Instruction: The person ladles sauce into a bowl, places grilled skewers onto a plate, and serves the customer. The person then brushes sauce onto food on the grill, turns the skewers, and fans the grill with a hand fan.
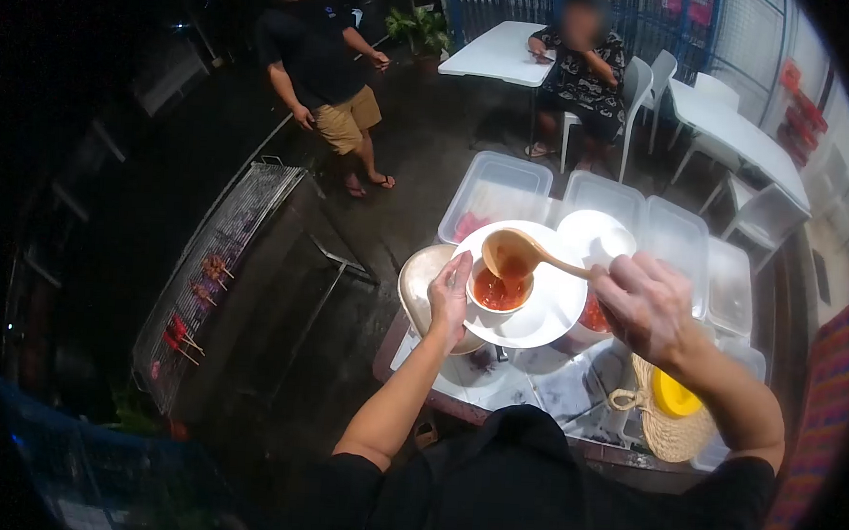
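Observation:
My left hand grips the left edge of a white plate, its thumb near a small white bowl that sits on the plate. Red-orange sauce lies in the bowl. Closed around the handle of a wooden ladle is my right hand. The ladle's head tilts over the bowl, with sauce running from it. Behind the plate and beside my right hand, a container of chunky red sauce is partly hidden.
Lidded plastic containers and a white dish crowd the table. A woven hat with a yellow item lies right. Skewers rest on a grill at left. One person stands; another sits behind.

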A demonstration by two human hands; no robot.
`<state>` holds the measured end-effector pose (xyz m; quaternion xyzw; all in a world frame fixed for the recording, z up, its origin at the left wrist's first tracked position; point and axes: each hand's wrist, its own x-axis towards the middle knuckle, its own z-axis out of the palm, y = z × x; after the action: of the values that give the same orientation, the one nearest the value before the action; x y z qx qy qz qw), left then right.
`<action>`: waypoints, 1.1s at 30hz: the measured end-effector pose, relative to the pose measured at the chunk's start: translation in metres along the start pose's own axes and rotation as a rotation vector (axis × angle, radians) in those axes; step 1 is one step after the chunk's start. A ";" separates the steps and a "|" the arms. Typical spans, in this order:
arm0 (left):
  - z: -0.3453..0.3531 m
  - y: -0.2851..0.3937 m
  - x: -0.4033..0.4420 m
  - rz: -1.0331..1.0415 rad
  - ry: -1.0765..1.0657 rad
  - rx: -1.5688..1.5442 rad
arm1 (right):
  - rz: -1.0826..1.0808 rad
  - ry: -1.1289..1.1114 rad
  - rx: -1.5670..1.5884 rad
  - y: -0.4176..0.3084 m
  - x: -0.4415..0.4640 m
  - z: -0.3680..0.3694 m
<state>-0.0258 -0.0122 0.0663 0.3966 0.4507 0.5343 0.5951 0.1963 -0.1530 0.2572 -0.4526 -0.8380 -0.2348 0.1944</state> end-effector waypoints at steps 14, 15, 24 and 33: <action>0.026 -0.013 0.013 0.125 -0.047 -0.074 | 0.668 -0.109 0.142 0.095 -0.035 0.027; 0.028 -0.011 0.014 0.069 -0.047 -0.084 | 0.631 -0.067 0.116 0.109 -0.045 0.030; 0.015 -0.018 0.000 0.090 -0.099 -0.099 | 0.552 -0.313 -0.015 0.124 -0.120 0.127; -0.006 -0.015 -0.021 0.042 -0.102 -0.125 | 0.590 -0.442 0.012 0.111 -0.145 0.204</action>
<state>-0.0282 -0.0349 0.0522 0.3947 0.3770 0.5527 0.6298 0.3424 -0.0799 0.0373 -0.7133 -0.6947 -0.0602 0.0706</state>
